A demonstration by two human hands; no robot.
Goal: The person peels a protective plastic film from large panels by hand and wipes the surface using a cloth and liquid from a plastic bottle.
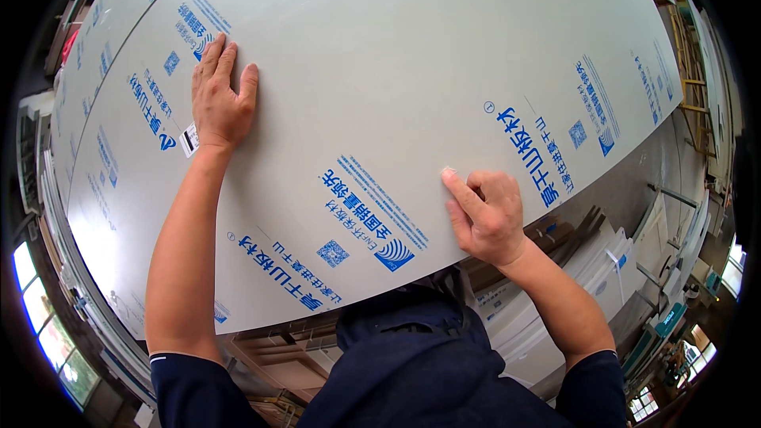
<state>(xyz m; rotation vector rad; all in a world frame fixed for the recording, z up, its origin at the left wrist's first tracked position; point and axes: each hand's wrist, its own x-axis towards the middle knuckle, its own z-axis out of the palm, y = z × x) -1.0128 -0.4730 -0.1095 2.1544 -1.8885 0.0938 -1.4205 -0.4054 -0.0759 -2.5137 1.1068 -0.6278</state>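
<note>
A large grey-white panel [349, 103], covered with a film printed in blue, spreads out in front of me. My left hand [218, 99] rests flat on its left part, fingers stretched forward and thumb apart, holding nothing. Beside that wrist is a small white label [189, 140] with dark bars, partly covered. Near the panel's front edge, my right hand [490, 212] touches the surface with its index finger stretched out. The thumb stands apart and the other fingers are curled in. A small whitish spot shows at the index fingertip; I cannot tell what it is.
A dark seam [127, 36] runs along the panel's left side, with more printed sheet beyond. Below the front edge lie brown boards [289, 364] and a strapped white stack [587, 289]. Metal rack bars [674, 194] and a green machine [664, 325] stand at the right.
</note>
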